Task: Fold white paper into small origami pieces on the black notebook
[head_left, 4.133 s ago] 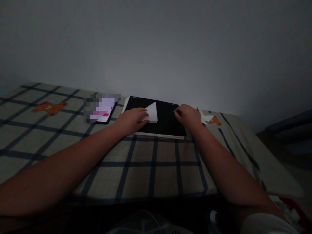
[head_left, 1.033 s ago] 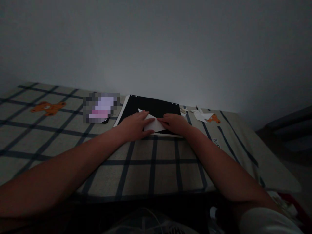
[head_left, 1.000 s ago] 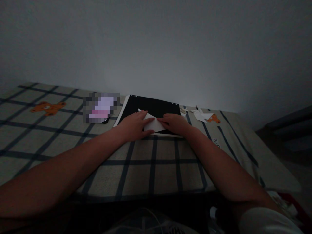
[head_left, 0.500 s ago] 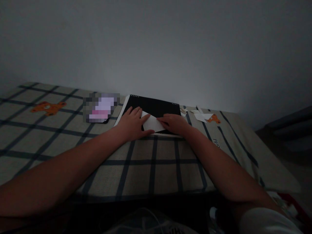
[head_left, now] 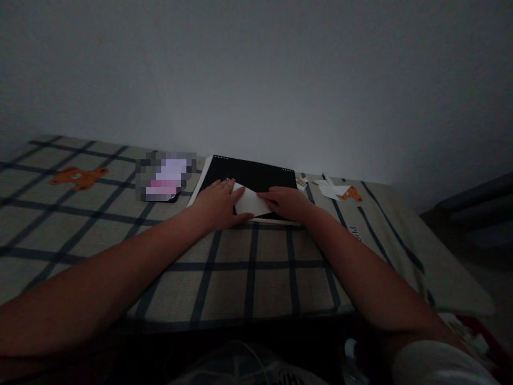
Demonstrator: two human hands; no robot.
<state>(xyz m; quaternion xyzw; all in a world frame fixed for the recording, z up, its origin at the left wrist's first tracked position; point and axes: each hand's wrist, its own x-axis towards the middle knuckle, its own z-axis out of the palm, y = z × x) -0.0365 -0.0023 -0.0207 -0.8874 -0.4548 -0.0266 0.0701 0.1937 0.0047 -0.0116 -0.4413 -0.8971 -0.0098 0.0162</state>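
Observation:
A folded piece of white paper (head_left: pixel 247 205) lies on a black notebook-like pad (head_left: pixel 250 174) with pale edges. My left hand (head_left: pixel 216 206) rests flat across the paper's left part, fingers spread and thumb apart, hiding that end. At the paper's right corner, my right hand (head_left: pixel 286 203) has its thumb and index finger closed on the edge. The other fingers of that hand are curled in and partly hidden.
A check-patterned cloth (head_left: pixel 236 289) with orange bear prints covers the table, which meets a plain wall (head_left: pixel 256 80). Left of the pad lies a phone (head_left: pixel 166 179), its screen blurred out. Folded white paper pieces (head_left: pixel 332 190) sit to the right.
The left fingers have drawn in slightly toward me on the paper. Otherwise both hands and the paper stay in nearly the same place.

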